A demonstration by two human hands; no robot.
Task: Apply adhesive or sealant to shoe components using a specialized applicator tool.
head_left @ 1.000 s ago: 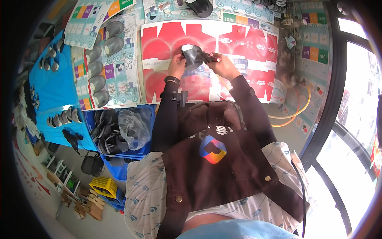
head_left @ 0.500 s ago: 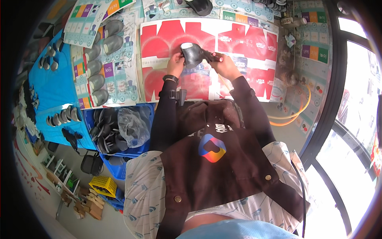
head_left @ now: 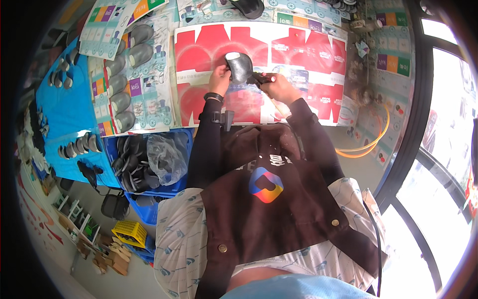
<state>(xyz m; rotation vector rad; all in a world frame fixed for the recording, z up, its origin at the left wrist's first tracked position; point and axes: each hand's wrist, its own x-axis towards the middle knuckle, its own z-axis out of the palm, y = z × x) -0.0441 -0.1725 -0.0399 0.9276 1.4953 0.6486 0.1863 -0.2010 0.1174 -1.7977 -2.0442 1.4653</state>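
My left hand (head_left: 219,81) grips the left edge of a black, curved, shell-like piece (head_left: 239,69), with a pale patch at its upper left. My right hand (head_left: 280,87) is closed around a slim dark tool (head_left: 262,78) with a reddish part. The tool's tip is at the lower right edge of the piece; whether it touches cannot be made out. Both hands are over a red-and-white printed sheet (head_left: 298,55) on the table. A pale, thin line like a hose runs down from below my right hand.
Several similar dark pieces (head_left: 119,103) lie in a column to the left. A blue crate (head_left: 188,144) beside my left arm holds more pieces and a clear plastic bag (head_left: 167,157). An orange hose (head_left: 376,142) loops at the right. Another black piece (head_left: 250,8) lies at the far edge.
My right hand and the tool have moved slightly down, with the wrist turned a little. My left hand and the black piece have barely shifted.
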